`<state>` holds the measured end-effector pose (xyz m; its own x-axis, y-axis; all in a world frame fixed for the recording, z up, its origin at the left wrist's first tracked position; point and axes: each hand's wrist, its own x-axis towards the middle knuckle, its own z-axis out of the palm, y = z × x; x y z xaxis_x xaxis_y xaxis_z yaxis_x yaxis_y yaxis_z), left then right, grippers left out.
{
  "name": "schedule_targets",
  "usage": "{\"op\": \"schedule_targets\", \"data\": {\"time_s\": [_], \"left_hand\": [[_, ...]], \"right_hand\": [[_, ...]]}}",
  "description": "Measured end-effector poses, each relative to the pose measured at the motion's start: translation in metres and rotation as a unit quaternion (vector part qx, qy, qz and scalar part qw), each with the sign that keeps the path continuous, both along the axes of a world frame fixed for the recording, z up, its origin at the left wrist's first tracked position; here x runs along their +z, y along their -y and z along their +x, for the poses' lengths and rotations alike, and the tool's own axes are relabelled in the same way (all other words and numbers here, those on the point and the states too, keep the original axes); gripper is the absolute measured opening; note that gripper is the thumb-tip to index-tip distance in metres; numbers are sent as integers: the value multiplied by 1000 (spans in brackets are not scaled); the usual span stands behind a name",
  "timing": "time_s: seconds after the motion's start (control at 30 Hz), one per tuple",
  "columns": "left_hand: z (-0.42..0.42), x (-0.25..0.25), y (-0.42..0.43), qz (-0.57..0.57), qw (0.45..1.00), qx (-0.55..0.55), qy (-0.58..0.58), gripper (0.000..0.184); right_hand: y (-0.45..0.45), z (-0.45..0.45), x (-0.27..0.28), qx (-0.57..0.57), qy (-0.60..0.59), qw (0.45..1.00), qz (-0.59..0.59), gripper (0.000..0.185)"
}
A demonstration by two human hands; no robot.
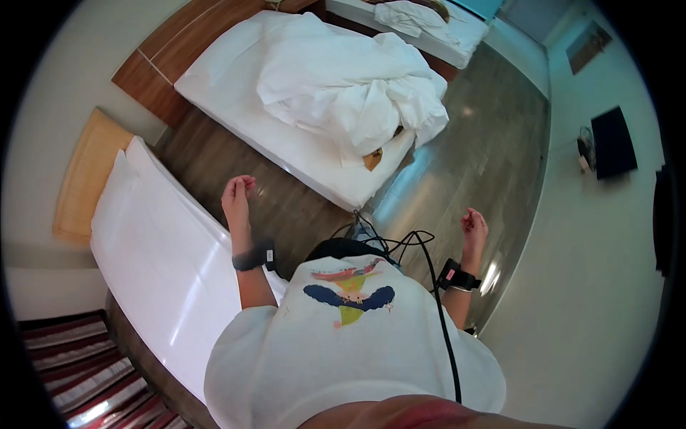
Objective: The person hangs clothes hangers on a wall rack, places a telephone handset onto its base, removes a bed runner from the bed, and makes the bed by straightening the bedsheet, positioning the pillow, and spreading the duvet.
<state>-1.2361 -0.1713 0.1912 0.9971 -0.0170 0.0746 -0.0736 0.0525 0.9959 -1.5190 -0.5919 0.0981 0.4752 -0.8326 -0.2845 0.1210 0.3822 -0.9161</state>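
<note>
My left hand (pixel 238 196) is raised over the floor between two beds, fingers curled in towards the thumb, and I see nothing in it. Out to the right, my right hand (pixel 474 227) hangs above the floor, its fingers also bent in, with no object visible in them. Both hands are apart from the bedding. A black band with a small box (pixel 255 256) circles my left wrist, and a similar black box (pixel 457 275) sits on my right. Ahead lies a bed with a white sheet (pixel 236 118) and a crumpled white duvet (pixel 336 79) heaped on it.
A second bed with a smooth white sheet (pixel 161 264) stands at my left, by a light wooden headboard (pixel 89 175). A black cable (pixel 441 314) runs down my front and loops near my feet. Another bed (pixel 457 36) is farther back. A dark screen (pixel 614 143) hangs on the right wall.
</note>
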Motion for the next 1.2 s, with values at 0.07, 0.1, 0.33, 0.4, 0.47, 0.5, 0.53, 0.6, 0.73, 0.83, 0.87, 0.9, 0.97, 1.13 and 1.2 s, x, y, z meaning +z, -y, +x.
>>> {"op": "schedule_targets", "data": {"time_s": [0.07, 0.1, 0.33, 0.4, 0.47, 0.5, 0.53, 0.6, 0.73, 0.83, 0.87, 0.9, 0.97, 1.13, 1.2], "left_hand": [[18, 10, 9, 69, 996, 33, -37, 21], [28, 14, 15, 70, 996, 40, -37, 21], [105, 11, 35, 116, 990, 76, -5, 17], [135, -9, 29, 120, 991, 66, -8, 17], [167, -38, 18, 120, 985, 58, -107, 18], [188, -51, 16, 124, 986, 46, -106, 18], [211, -63, 15, 110, 983, 39, -141, 18], [270, -99, 8, 107, 980, 6, -169, 18], [373, -171, 3, 197, 944, -64, -255, 18], [459, -194, 27, 248, 932, -140, -225, 21], [483, -201, 36, 278, 928, -174, -178, 22], [510, -210, 46, 300, 922, -200, -141, 24], [561, -215, 70, 344, 904, -235, -102, 29], [658, -234, 130, 448, 826, -302, 159, 58], [667, -217, 163, 484, 805, -288, 186, 67]], "right_hand": [[32, 37, -11, 14, 9, 999, 28, 18], [42, 57, -13, 20, 13, 999, 32, 18], [90, 256, -23, 175, -3, 983, 61, 24], [93, 311, -44, 232, -11, 970, 71, 26], [97, 361, -68, 281, -18, 956, 83, 29], [99, 385, -79, 284, -71, 951, 101, 28], [101, 406, -90, 287, -123, 943, 120, 28], [102, 446, -115, 239, -110, 957, 125, 28], [84, 501, -162, 152, -86, 969, 172, 30], [56, 539, -193, 100, -81, 956, 262, 46], [47, 552, -203, 83, -80, 958, 264, 44], [40, 564, -206, 64, -79, 960, 263, 41], [26, 584, -200, 58, -91, 956, 272, 43], [16, 602, -222, 32, -124, 975, 181, 28], [6, 612, -201, -8, -137, 980, 141, 27]]}}
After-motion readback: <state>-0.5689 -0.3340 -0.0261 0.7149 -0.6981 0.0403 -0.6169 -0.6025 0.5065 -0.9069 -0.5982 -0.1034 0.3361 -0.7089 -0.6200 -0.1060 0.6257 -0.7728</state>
